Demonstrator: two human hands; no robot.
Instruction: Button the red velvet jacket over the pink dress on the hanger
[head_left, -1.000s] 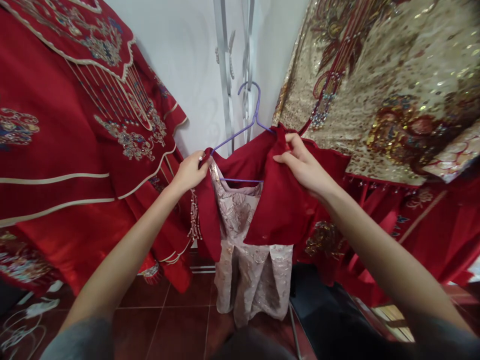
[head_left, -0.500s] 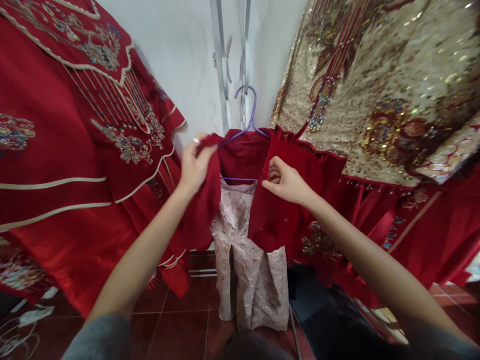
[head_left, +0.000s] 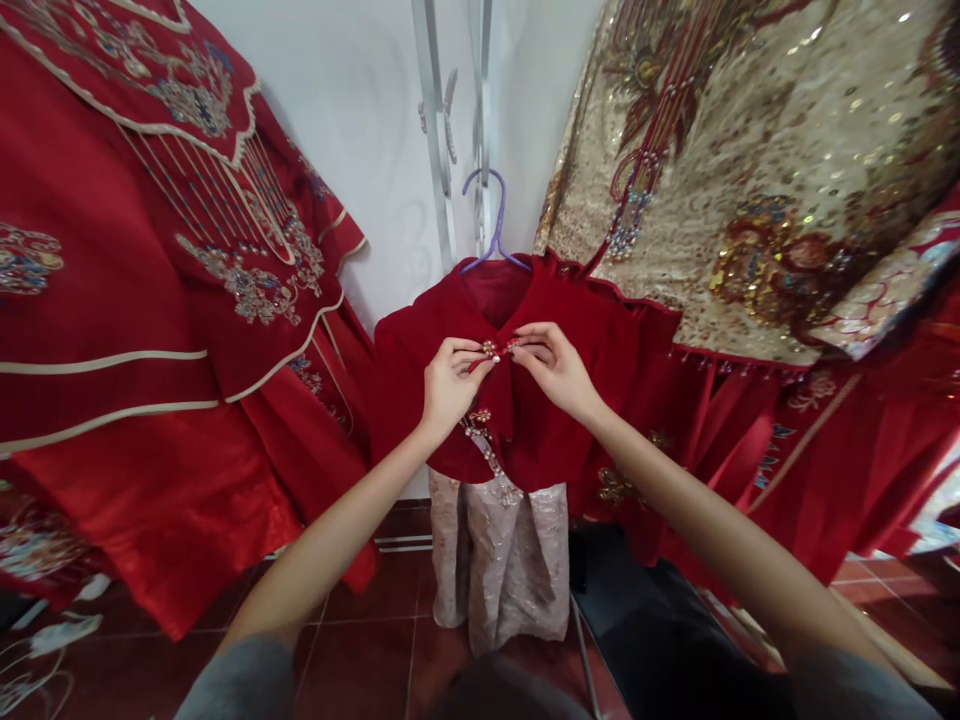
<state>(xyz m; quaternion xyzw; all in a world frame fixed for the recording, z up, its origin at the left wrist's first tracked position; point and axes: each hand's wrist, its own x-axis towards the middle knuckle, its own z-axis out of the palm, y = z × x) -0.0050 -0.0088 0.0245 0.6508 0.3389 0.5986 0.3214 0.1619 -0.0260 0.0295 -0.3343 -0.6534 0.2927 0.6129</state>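
Observation:
A short red jacket [head_left: 420, 330] hangs on a purple hanger [head_left: 496, 225], its two front edges brought together below the collar. My left hand [head_left: 452, 388] pinches the beaded fastener [head_left: 490, 349] on the left front edge. Opposite it, almost touching, my right hand [head_left: 555, 368] pinches the fastener on the right front edge. Whether the two halves are joined cannot be made out. Lower on the left front hangs a beaded trim [head_left: 484, 445]. Beneath the jacket a pale pink patterned garment [head_left: 517, 570] shows its lower part.
A red embroidered garment [head_left: 97, 300] hangs at the left. On the right hangs a gold sequinned garment [head_left: 675, 240] above red cloth. Metal rails [head_left: 435, 120] stand against the white wall. A black object [head_left: 660, 630] and white cables [head_left: 45, 650] lie low down, over red floor tiles [head_left: 360, 650].
Both hands have moved inward from the jacket's spread front panels to its collar front. The panels now meet, covering the pink garment's upper part.

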